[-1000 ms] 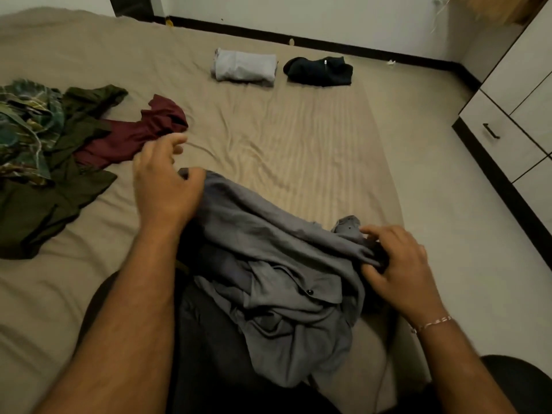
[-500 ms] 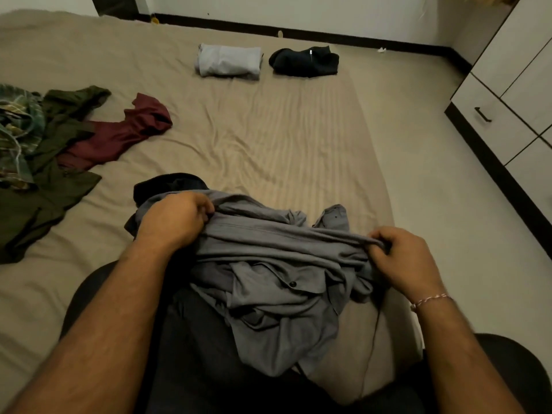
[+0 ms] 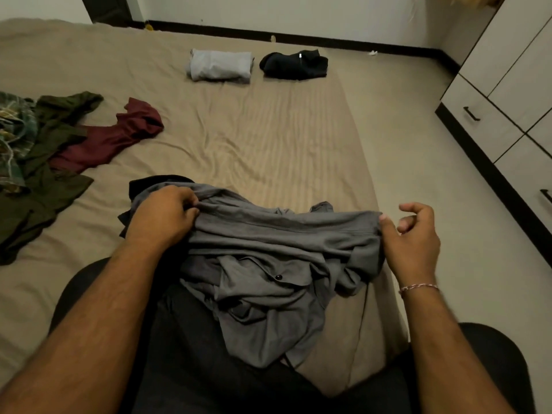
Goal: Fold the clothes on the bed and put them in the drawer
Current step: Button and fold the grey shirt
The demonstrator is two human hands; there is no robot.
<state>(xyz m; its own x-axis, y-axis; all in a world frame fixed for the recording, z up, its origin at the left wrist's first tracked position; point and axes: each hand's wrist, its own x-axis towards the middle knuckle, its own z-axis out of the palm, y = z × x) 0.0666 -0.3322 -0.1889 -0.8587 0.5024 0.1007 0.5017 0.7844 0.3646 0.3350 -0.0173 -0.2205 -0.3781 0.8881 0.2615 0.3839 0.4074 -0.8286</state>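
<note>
A crumpled grey button shirt (image 3: 268, 258) lies on my lap at the near edge of the bed (image 3: 268, 138). My left hand (image 3: 161, 216) grips its upper left edge. My right hand (image 3: 409, 237) is at the shirt's right end: the thumb touches the fabric's corner and the fingers are loosely curled, off the cloth. The top edge of the shirt is stretched between the two hands. A black garment (image 3: 149, 182) peeks out from under the shirt behind my left hand. White drawers (image 3: 481, 121) with dark handles stand at the right.
A folded light grey garment (image 3: 219, 65) and a folded black one (image 3: 294, 64) sit side by side at the bed's far end. A maroon shirt (image 3: 116, 135), an olive garment (image 3: 44, 174) and a patterned one (image 3: 12, 138) lie loose at the left. Pale floor (image 3: 418, 150) separates bed and drawers.
My left hand came down and took hold of the shirt's left edge. Both hands pulled the top edge straight. My right hand then slid right and its fingers lifted off the cloth.
</note>
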